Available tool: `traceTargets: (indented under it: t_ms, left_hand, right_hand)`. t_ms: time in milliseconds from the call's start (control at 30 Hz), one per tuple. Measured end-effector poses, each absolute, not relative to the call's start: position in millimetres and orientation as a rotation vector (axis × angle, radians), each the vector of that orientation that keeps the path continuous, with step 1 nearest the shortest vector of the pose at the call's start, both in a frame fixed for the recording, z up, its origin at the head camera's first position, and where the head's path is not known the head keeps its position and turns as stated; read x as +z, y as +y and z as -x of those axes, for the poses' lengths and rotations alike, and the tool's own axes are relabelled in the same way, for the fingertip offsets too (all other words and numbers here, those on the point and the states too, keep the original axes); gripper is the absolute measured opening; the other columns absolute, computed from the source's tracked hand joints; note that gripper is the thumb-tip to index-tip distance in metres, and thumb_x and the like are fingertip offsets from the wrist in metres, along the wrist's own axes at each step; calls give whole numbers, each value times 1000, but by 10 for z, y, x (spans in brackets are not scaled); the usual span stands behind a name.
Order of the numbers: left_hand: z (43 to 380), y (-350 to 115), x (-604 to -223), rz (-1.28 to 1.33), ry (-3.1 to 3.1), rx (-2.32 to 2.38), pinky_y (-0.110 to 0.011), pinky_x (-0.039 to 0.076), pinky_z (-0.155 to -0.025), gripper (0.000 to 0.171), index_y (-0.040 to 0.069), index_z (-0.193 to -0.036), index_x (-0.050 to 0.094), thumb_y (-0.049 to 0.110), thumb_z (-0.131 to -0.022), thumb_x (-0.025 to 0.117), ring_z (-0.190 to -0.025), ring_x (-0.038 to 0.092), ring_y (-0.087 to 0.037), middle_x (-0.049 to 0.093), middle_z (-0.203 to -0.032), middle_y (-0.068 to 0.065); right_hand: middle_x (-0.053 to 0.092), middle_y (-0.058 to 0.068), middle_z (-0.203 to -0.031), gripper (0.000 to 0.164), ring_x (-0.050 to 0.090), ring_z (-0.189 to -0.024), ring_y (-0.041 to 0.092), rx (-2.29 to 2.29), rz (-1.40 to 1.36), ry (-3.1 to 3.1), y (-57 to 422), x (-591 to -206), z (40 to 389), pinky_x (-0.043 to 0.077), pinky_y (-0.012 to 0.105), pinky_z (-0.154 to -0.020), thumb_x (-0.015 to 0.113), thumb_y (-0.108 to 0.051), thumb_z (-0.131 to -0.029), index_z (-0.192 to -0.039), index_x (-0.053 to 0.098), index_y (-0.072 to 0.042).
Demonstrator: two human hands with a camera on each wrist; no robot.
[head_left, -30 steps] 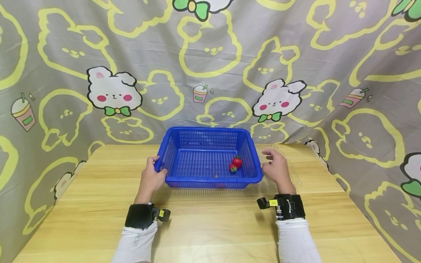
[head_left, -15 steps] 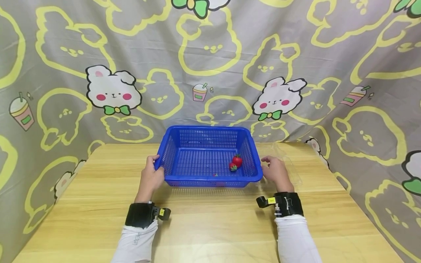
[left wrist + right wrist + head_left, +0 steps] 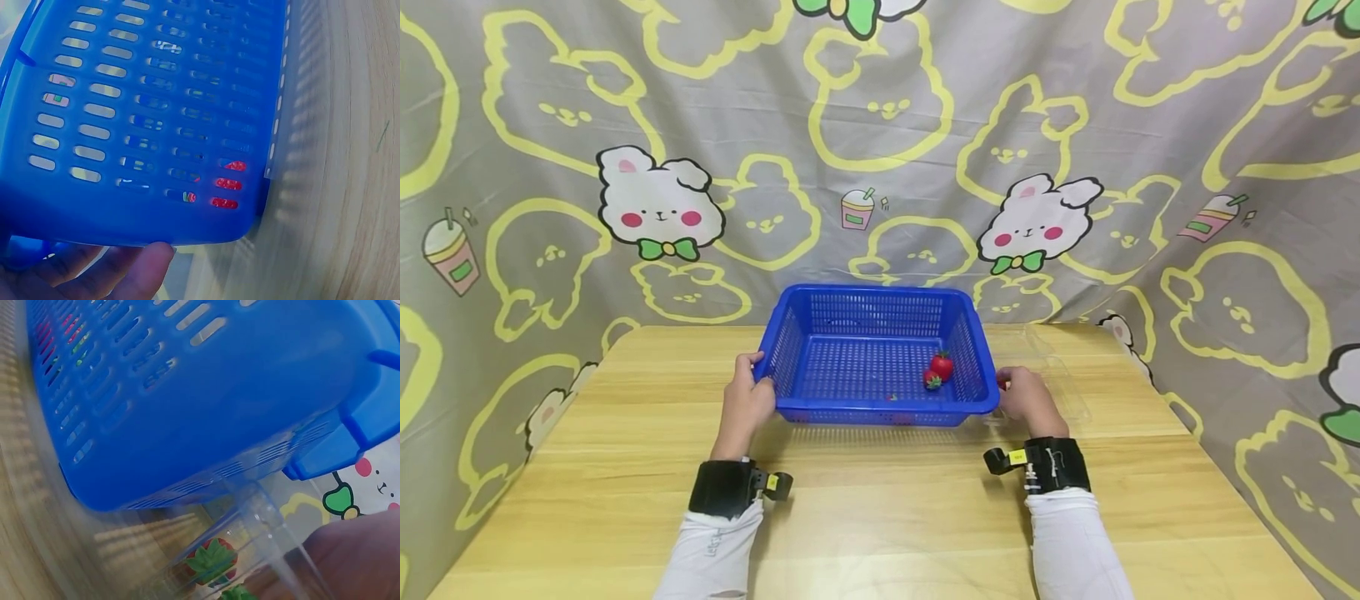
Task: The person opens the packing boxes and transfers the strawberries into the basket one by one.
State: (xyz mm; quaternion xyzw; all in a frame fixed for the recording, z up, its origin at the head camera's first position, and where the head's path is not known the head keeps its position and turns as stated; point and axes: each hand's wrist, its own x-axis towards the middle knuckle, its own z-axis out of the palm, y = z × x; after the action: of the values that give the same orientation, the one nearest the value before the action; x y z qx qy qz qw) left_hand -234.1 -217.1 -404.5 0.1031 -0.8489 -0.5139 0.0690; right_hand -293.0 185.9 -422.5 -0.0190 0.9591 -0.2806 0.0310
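A blue plastic basket with slotted walls sits on the table in the head view. My left hand grips its left rim; in the left wrist view the fingers curl at the basket's edge. Two red strawberries lie in the basket's right part, and more red shows through the slots. At the right wall, my right hand pinches a strawberry, its fingers partly hidden by the basket. Through clear plastic, the right wrist view shows a strawberry with green leaves beside the fingers.
A clear plastic container stands right of the basket, close by the right hand, hard to make out against the wooden table. Behind the table hangs a grey curtain with yellow outlines and white rabbits.
My right hand has moved slightly down beside the basket's right wall, its fingers closing in; red now shows at its fingertips. The left hand keeps its grip on the rim.
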Motion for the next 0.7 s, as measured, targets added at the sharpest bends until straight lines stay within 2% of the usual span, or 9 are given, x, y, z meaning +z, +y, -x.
traceTargets:
  t_ms: [67, 167, 333, 467, 700]
  left_hand:
    - [2336, -2164, -4042, -322, -2555, -1557, -58, 50, -87, 48, 6, -145, 23, 8, -97, 29, -115, 47, -46, 34, -143, -34]
    - [2331, -2156, -4041, -340, -2555, -1564, -55, 53, -80, 47, 7, -145, 22, 9, -98, 29, -112, 48, -45, 34, -143, -34]
    - [2329, -2140, -4033, -360, -2548, -1564, -56, 53, -80, 48, 7, -145, 23, 8, -97, 29, -112, 48, -45, 34, -143, -34]
    - [2332, -2129, -4035, -375, -2542, -1544, -50, 55, -73, 47, 7, -144, 25, 9, -97, 30, -107, 50, -44, 38, -140, -33]
    - [2320, -2112, -4032, -386, -2530, -1532, -41, 56, -63, 47, 6, -142, 27, 8, -96, 30, -101, 53, -43, 40, -136, -34]
  right_hand:
    - [65, 22, -107, 29, 55, -89, 35, -861, 49, 2949, 1863, -4235, 2941, 48, 46, -74, 63, -14, -85, -109, 65, 1]
    - [65, 23, -109, 28, 57, -92, 36, -857, 48, 2944, 1866, -4240, 2944, 49, 50, -79, 64, -14, -85, -109, 65, 1]
    - [67, 20, -101, 22, 57, -91, 35, -837, 105, 2983, 1877, -4251, 2926, 48, 53, -82, 65, -11, -83, -102, 67, 0]
    - [66, 17, -92, 13, 57, -85, 33, -828, 144, 3020, 1899, -4253, 2911, 49, 51, -78, 65, -6, -79, -91, 65, -1]
    - [68, 21, -95, 8, 60, -89, 36, -845, 154, 3017, 1928, -4256, 2905, 50, 53, -80, 65, -4, -78, -85, 64, -2]
